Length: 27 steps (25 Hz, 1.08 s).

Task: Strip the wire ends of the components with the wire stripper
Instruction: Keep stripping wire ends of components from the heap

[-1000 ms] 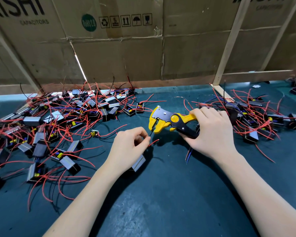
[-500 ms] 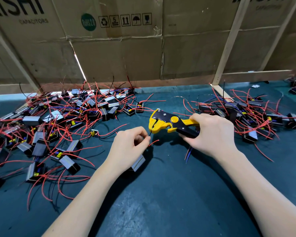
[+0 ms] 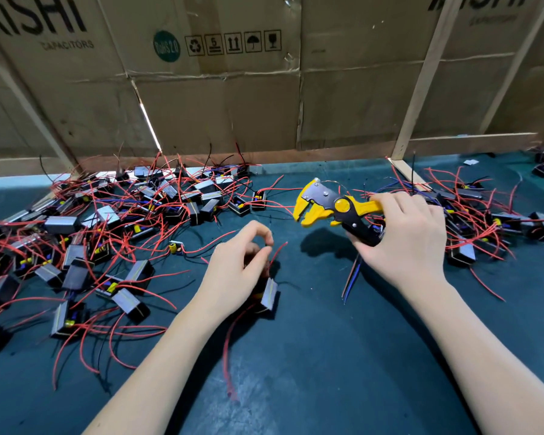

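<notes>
Both hands curled: left [image 3: 236,271] on component [image 3: 269,295], right [image 3: 405,237] on stripper [image 3: 330,207].

Bright, even overhead light, slightly cool. Soft shadows fall below and left of wire stripper [image 3: 333,207] and under both forearms on dark green table [image 3: 327,356]. Dull sheen on worn patch of table near bottom centre. Thin bright slit of backlight through gap in cardboard wall [image 3: 201,98]. Wide-angle distortion: wooden struts and wall edges bow outward toward corners. Centre sharp; far corners softer, lettering at top edge slightly smeared.
</notes>
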Tool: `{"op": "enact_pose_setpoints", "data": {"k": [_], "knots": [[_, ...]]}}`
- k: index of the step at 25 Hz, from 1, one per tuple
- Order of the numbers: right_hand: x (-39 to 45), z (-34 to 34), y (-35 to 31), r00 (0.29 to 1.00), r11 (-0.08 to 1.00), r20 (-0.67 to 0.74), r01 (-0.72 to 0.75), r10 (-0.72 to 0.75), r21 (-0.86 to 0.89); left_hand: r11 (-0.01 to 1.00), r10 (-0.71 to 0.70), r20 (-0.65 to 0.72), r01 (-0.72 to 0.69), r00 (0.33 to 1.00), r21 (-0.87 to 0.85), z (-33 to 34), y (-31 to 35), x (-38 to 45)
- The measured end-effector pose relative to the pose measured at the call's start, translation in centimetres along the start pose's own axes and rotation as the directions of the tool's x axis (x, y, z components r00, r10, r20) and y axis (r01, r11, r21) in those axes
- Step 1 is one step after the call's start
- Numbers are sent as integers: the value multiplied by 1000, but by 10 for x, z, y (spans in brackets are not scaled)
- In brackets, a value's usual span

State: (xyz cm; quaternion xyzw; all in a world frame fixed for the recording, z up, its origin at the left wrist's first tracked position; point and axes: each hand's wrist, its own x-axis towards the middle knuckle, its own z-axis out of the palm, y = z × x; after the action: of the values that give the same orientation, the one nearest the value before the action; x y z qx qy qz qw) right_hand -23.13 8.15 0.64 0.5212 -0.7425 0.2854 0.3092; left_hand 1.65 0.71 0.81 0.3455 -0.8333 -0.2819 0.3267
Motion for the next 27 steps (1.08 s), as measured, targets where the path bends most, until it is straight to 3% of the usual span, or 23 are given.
{"op": "enact_pose_setpoints", "data": {"k": [6, 13, 18, 20, 23, 27], "knots": [[0, 2, 6, 999, 1000, 38, -5, 5, -1, 960, -127, 101, 148, 987, -239, -5, -4, 6], [-2, -2, -2, 992, 997, 109, 68, -71, 28, 964, -135, 192, 173, 972, -200, -5, -6, 3], [-4, -5, -10, 985, 994, 146, 79, -89, 70, 888, -103, 387, 260, 916, -379, -11, -2, 5], [-3, -6, -10, 986, 995, 145, 76, -86, 72, 915, -62, 463, 236, 884, -328, -21, -5, 4], [-2, -7, -7, 988, 996, 138, 67, -74, 56, 946, -59, 449, 193, 892, -260, -40, -13, 2], [-1, -7, -4, 991, 997, 124, 49, -55, 53, 895, -72, 398, 235, 915, -378, -44, -18, 3]]}}
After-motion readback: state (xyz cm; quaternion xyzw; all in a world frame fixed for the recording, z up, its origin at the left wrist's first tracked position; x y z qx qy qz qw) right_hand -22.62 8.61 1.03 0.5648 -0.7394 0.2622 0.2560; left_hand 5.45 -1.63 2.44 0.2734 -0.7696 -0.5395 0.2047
